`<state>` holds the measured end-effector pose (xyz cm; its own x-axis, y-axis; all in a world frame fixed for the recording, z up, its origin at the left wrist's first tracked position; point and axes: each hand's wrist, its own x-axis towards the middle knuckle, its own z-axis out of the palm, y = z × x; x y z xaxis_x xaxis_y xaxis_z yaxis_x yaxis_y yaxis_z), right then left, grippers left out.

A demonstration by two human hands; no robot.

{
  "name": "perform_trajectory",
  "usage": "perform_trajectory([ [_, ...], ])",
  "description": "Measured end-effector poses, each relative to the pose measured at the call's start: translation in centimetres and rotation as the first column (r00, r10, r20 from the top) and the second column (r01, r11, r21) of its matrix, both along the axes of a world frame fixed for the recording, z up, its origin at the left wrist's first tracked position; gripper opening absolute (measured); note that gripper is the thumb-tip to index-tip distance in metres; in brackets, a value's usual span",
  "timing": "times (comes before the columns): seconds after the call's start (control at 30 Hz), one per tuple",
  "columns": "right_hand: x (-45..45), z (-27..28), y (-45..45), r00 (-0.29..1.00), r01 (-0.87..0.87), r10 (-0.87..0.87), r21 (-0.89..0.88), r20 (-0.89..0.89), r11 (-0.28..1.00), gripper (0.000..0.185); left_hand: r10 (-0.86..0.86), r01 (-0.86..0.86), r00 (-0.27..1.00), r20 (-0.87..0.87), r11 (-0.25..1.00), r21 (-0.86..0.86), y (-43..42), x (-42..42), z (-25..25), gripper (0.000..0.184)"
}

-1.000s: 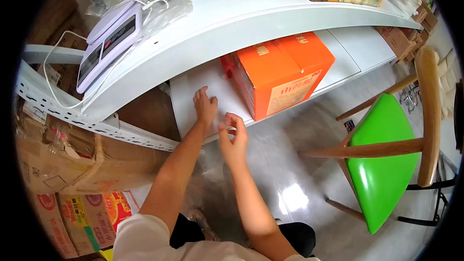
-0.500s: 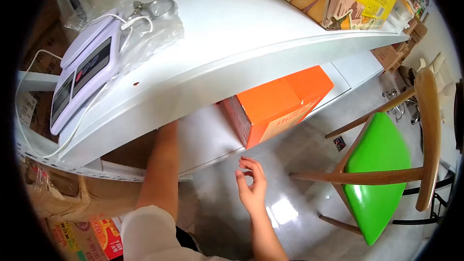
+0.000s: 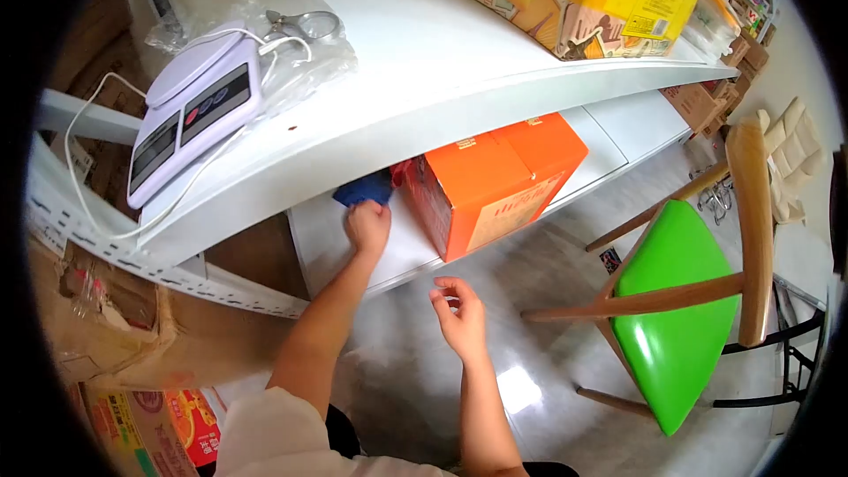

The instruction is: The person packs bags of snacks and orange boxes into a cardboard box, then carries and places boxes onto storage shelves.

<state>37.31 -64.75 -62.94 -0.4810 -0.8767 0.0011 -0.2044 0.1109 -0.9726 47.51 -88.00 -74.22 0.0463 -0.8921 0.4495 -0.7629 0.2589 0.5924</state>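
Observation:
My left hand (image 3: 367, 226) is closed on a blue cloth-like item (image 3: 364, 189) over the lower white shelf (image 3: 408, 234), just left of the orange box (image 3: 495, 185). Part of the blue item is hidden under the edge of the upper shelf. Something red (image 3: 397, 171) shows between it and the box. My right hand (image 3: 461, 311) hangs in front of the lower shelf's edge, fingers curled but apart, with nothing in it.
The upper shelf (image 3: 389, 44) bears a lilac scale (image 3: 199, 115) with a white cable, scissors (image 3: 309, 25) on clear plastic, and a yellow patterned box (image 3: 565, 0). A green-seated chair (image 3: 676, 318) stands at right; cardboard boxes (image 3: 212, 336) are at lower left.
My left hand, hidden under the upper shelf half a second ago, is back in view with the blue item in it. My right hand is lower and further right than one second ago.

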Motion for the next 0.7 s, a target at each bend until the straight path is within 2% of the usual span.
perform_trajectory([
  [0.03, -0.3, -0.3, 0.0, 1.000, -0.002, 0.002, -0.001, 0.000, 1.000, 0.020, -0.057, 0.060, 0.997, -0.052, 0.997, 0.053, 2.3, 0.2, 0.5, 0.018],
  [0.07, -0.5, -0.6, 0.1, 1.000, -0.017, 0.017, 0.033, 0.023, 0.999, 0.020, -0.090, 0.091, 0.995, -0.030, 0.995, 0.027, 4.5, 0.6, 0.6, 0.017],
  [0.13, -0.8, -1.2, 0.0, 0.998, -0.040, 0.037, 0.060, 0.051, 0.997, 0.020, -0.191, 0.188, 0.982, -0.004, 0.964, 0.186, 8.6, 1.9, 1.3, 0.020],
  [0.2, -1.2, -2.1, 0.1, 0.999, -0.027, 0.026, 0.040, 0.020, 0.999, 0.020, -0.262, 0.284, 0.959, -0.113, 0.916, 0.285, 12.0, 3.4, 2.6, 0.025],
  [0.23, -1.3, -2.5, -0.1, 1.000, -0.014, 0.013, 0.052, 0.017, 0.999, 0.021, -0.254, 0.274, 0.961, -0.105, 0.918, 0.286, 12.9, 4.3, 2.8, 0.025],
  [0.3, -1.5, -2.7, -0.2, 1.000, -0.010, 0.010, 0.050, -0.001, 0.999, 0.021, -0.370, 0.353, 0.929, -0.001, 0.885, 0.305, 14.5, 6.1, 3.1, 0.025],
  [0.43, -1.6, -3.0, -1.0, 1.000, 0.014, -0.014, 0.012, -0.004, 1.000, 0.024, -0.399, 0.374, 0.916, 0.027, 0.879, 0.295, 15.5, 8.4, 3.0, 0.023],
  [0.53, -1.5, -2.8, -1.1, 0.999, 0.032, -0.032, 0.023, -0.002, 0.999, 0.028, -0.445, 0.407, 0.887, 0.123, 0.880, 0.246, 16.1, 9.3, 3.1, 0.019],
  [0.63, -1.2, -2.0, -0.6, 0.999, 0.039, -0.039, 0.032, 0.000, 0.999, 0.028, -0.412, 0.383, 0.905, 0.103, 0.896, 0.226, 16.2, 9.5, 3.6, 0.012],
  [0.7, -1.3, -1.7, -0.4, 0.999, 0.052, -0.052, 0.027, -0.003, 0.998, 0.028, -0.398, 0.413, 0.910, -0.115, 0.852, 0.321, 14.0, 9.6, 3.8, 0.006],
])
